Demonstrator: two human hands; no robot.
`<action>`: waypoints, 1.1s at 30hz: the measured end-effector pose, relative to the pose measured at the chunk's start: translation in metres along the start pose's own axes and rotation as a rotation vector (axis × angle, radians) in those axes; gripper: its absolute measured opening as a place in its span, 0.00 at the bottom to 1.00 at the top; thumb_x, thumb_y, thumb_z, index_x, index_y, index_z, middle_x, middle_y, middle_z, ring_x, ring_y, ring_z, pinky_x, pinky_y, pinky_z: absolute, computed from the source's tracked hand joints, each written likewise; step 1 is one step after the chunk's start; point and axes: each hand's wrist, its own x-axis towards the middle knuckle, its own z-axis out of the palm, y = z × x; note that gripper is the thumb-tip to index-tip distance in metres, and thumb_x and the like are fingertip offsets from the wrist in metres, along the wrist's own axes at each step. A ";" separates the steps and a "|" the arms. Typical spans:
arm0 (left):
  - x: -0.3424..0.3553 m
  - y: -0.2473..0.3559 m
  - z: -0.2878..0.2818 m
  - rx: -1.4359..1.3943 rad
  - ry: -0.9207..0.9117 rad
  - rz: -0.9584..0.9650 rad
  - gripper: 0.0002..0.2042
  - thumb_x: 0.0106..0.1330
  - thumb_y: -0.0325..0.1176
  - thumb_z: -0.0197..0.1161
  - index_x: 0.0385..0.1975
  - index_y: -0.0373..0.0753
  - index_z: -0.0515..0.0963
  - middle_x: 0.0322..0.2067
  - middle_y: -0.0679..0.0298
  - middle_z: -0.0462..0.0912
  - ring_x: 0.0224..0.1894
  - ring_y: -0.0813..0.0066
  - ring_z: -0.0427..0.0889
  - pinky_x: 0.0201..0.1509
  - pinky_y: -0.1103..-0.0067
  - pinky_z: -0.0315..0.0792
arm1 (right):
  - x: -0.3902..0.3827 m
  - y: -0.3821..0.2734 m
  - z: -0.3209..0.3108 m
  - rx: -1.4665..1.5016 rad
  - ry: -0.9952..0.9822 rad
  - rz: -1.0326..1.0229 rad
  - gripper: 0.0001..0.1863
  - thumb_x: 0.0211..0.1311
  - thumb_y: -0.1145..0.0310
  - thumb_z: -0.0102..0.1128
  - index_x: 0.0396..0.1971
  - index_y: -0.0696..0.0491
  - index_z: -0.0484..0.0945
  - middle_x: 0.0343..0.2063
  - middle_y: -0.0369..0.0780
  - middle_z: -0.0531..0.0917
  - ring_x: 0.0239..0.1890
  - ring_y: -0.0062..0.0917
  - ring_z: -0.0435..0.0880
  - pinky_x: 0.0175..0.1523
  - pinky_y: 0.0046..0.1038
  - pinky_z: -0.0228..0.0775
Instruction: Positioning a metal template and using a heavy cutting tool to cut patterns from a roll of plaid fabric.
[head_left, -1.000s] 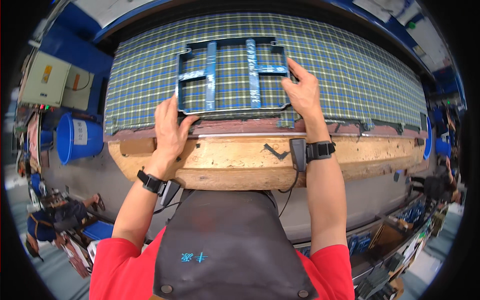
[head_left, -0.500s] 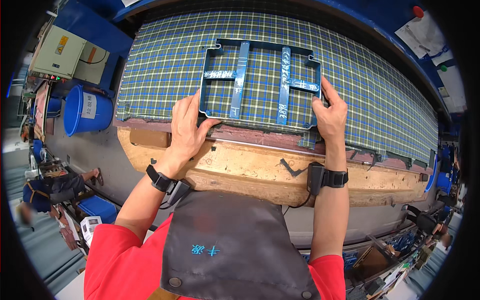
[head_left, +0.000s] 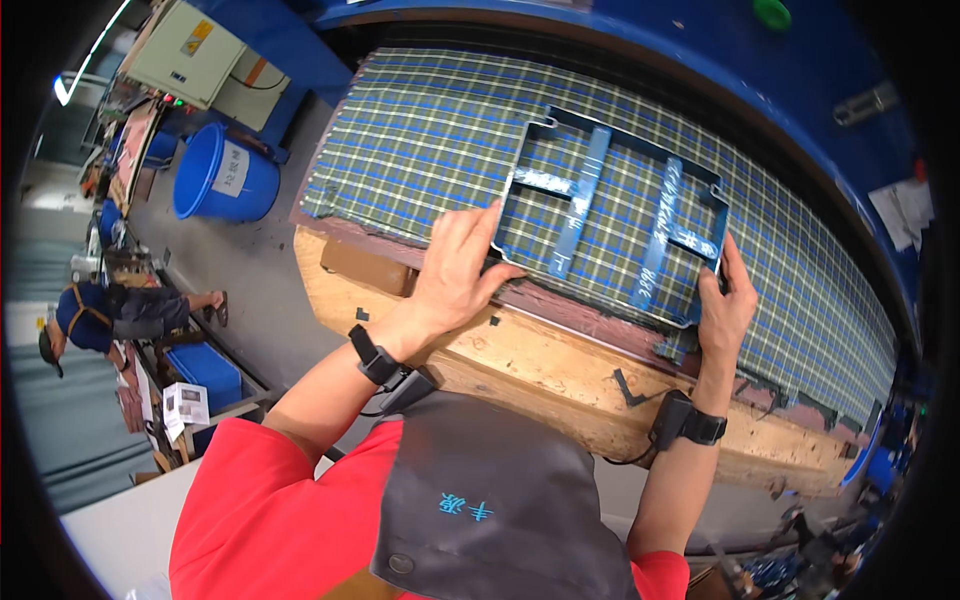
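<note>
A blue metal cutting die (head_left: 655, 235), a rectangular open frame with crossbars and white handwritten marks, lies on plaid cloth (head_left: 420, 140). My left hand (head_left: 462, 265) grips its near left corner from outside, fingers against the left wall and thumb along the near edge. On the other side, my right hand (head_left: 727, 305) holds the right wall between thumb and fingers. Some of the fingertips are hidden by the die's walls.
A wooden ledge (head_left: 560, 370) borders the cloth on my side. To the left stand a blue bin (head_left: 235, 175) and a pale control box (head_left: 185, 55); a person (head_left: 120, 310) is further off. Blue machinery (head_left: 650, 45) rises behind the cloth.
My view has turned and shifted, so the die and both hands appear further right and tilted. Both hands stay on the die; any sliding over the cloth is hard to make out.
</note>
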 end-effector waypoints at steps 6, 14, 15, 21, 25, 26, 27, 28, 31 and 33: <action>-0.003 0.003 0.003 -0.061 -0.006 -0.037 0.41 0.52 0.31 0.80 0.69 0.30 0.69 0.54 0.51 0.79 0.52 0.51 0.76 0.58 0.63 0.70 | -0.005 0.001 -0.007 0.006 -0.010 0.058 0.30 0.64 0.82 0.56 0.69 0.66 0.72 0.61 0.49 0.83 0.62 0.28 0.82 0.67 0.27 0.69; -0.012 -0.014 0.002 -0.178 -0.006 -0.001 0.39 0.57 0.34 0.78 0.67 0.25 0.69 0.55 0.46 0.79 0.55 0.48 0.76 0.61 0.61 0.71 | -0.016 -0.009 -0.026 0.051 0.074 0.093 0.28 0.73 0.67 0.65 0.66 0.67 0.74 0.61 0.50 0.83 0.62 0.30 0.81 0.68 0.28 0.69; -0.014 -0.011 -0.005 -0.209 0.054 -0.048 0.34 0.60 0.31 0.76 0.66 0.29 0.72 0.52 0.49 0.82 0.54 0.51 0.79 0.58 0.64 0.73 | -0.024 -0.016 -0.036 0.053 0.078 0.141 0.27 0.74 0.66 0.65 0.65 0.67 0.75 0.60 0.50 0.83 0.61 0.29 0.82 0.68 0.28 0.70; -0.047 0.002 -0.040 -0.188 0.321 -0.206 0.15 0.64 0.20 0.68 0.51 0.33 0.84 0.35 0.57 0.85 0.36 0.61 0.81 0.40 0.68 0.75 | -0.111 -0.016 -0.119 -0.242 0.373 0.090 0.17 0.76 0.69 0.62 0.55 0.65 0.82 0.41 0.43 0.90 0.41 0.21 0.86 0.50 0.23 0.77; -0.078 0.027 -0.038 -0.226 0.002 -0.096 0.10 0.62 0.21 0.68 0.43 0.34 0.85 0.28 0.57 0.81 0.31 0.56 0.79 0.37 0.66 0.74 | -0.178 0.026 -0.161 -0.580 0.415 0.160 0.12 0.76 0.70 0.61 0.50 0.61 0.85 0.34 0.40 0.88 0.34 0.20 0.84 0.44 0.24 0.76; -0.086 0.037 -0.031 -0.247 -0.044 -0.060 0.10 0.61 0.22 0.68 0.42 0.34 0.85 0.27 0.58 0.81 0.31 0.57 0.80 0.37 0.66 0.74 | -0.190 0.036 -0.166 -0.643 0.425 0.232 0.11 0.76 0.70 0.60 0.49 0.60 0.85 0.33 0.40 0.88 0.34 0.21 0.85 0.43 0.24 0.76; -0.090 0.043 -0.024 -0.269 -0.093 -0.018 0.10 0.60 0.22 0.69 0.42 0.35 0.85 0.27 0.58 0.81 0.31 0.58 0.80 0.37 0.66 0.75 | -0.200 0.054 -0.168 -0.645 0.422 0.232 0.11 0.76 0.70 0.60 0.49 0.60 0.85 0.33 0.40 0.88 0.34 0.21 0.85 0.43 0.24 0.76; -0.091 0.049 -0.020 -0.268 -0.094 -0.024 0.10 0.60 0.22 0.69 0.42 0.35 0.85 0.27 0.58 0.81 0.31 0.58 0.80 0.37 0.66 0.75 | -0.207 0.074 -0.171 -0.672 0.462 0.146 0.11 0.76 0.69 0.60 0.48 0.60 0.85 0.32 0.40 0.87 0.34 0.21 0.85 0.42 0.26 0.76; -0.081 0.066 -0.014 -0.128 -0.118 0.078 0.09 0.60 0.23 0.71 0.41 0.34 0.85 0.27 0.59 0.82 0.30 0.59 0.80 0.35 0.68 0.76 | -0.206 0.087 -0.178 -0.699 0.514 0.110 0.11 0.76 0.69 0.59 0.47 0.60 0.85 0.31 0.43 0.87 0.33 0.26 0.85 0.40 0.31 0.76; -0.059 0.059 -0.004 -0.071 -0.077 0.025 0.09 0.59 0.23 0.71 0.39 0.34 0.85 0.28 0.58 0.83 0.30 0.60 0.82 0.35 0.68 0.77 | -0.175 0.083 -0.182 -0.717 0.549 -0.008 0.11 0.75 0.68 0.59 0.47 0.58 0.85 0.30 0.44 0.86 0.32 0.31 0.84 0.39 0.34 0.75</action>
